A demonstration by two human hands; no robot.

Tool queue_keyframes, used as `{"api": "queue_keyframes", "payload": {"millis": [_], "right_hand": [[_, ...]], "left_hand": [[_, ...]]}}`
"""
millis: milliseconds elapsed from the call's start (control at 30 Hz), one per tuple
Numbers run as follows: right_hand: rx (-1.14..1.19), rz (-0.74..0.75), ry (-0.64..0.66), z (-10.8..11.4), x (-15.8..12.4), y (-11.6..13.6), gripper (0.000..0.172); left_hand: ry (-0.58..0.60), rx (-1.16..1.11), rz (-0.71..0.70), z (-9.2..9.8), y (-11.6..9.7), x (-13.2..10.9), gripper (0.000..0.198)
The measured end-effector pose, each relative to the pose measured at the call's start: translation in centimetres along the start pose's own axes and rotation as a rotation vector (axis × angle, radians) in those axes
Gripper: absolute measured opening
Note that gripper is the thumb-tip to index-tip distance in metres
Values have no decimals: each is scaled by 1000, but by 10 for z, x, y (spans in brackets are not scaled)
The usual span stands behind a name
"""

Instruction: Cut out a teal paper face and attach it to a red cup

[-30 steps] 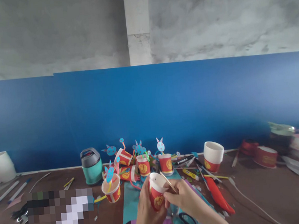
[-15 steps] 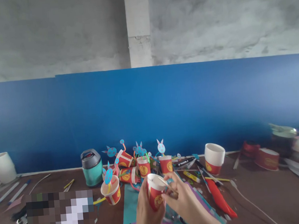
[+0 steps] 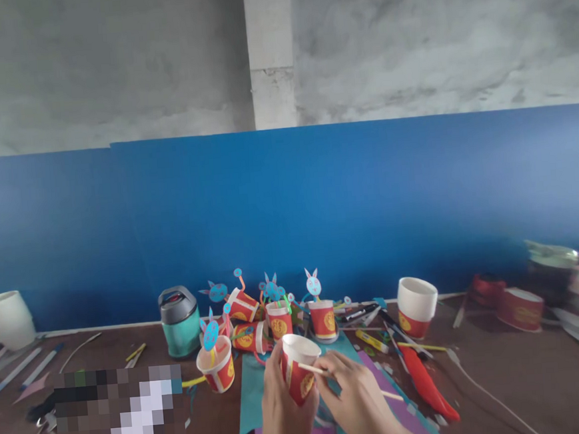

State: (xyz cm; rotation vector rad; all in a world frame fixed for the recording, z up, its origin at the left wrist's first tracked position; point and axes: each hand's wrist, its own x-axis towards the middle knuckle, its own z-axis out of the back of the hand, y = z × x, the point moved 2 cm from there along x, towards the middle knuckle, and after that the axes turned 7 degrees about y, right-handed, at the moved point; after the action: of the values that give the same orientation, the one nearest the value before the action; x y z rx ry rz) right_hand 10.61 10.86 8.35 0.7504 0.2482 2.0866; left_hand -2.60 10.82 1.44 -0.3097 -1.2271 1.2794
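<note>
A red and white paper cup (image 3: 298, 373) is tilted at the front centre, with my left hand (image 3: 285, 404) wrapped round its left and lower side. My right hand (image 3: 353, 392) pinches a thin pale stick (image 3: 312, 369), whose tip lies against the cup's outer wall just below the rim. The stick's other end sticks out beyond the hand to the right. Behind stand red cups with blue rabbit faces on straws, such as a cup (image 3: 322, 320) with a light blue face. Another rabbit cup (image 3: 218, 370) leans to the left.
A teal jar (image 3: 180, 324) stands at the back left. Right of centre are stacked cups (image 3: 417, 306), a yellow marker (image 3: 371, 341) and a red pointed object (image 3: 427, 383). Teal paper (image 3: 253, 394) lies under the hands. A blue panel (image 3: 289, 217) rises behind the table.
The stick has moved from the cup's rim to its outer wall. My right hand has shifted slightly right and down and turned.
</note>
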Motion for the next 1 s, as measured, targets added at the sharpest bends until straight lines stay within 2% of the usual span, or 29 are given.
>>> {"api": "queue_keyframes", "payload": {"millis": [133, 267, 367, 433, 667, 800, 900, 1000], "right_hand": [[81, -10, -55, -3, 0, 2, 16], [287, -171, -129, -14, -1, 2, 21], [493, -265, -121, -21, -2, 1, 24], [563, -263, -100, -22, -2, 0, 25], [195, -28, -143, -5, -5, 6, 18], [92, 28, -154, -3, -6, 9, 16], [182, -61, -158, -5, -4, 8, 17], [483, -249, -121, -7, 0, 6, 15]], "left_hand": [[-19, -4, 34, 2, -3, -1, 61], [-71, -49, 65, 4, -7, -2, 68], [-136, -83, 84, 5, -8, -1, 70], [-149, -104, 65, 6, -9, -1, 70], [-133, -41, -6, 8, -9, -1, 69], [-144, 37, -73, 7, -9, -2, 66], [-163, 82, -97, 7, -12, -2, 66], [-161, 86, -70, 8, -13, -1, 69]]}}
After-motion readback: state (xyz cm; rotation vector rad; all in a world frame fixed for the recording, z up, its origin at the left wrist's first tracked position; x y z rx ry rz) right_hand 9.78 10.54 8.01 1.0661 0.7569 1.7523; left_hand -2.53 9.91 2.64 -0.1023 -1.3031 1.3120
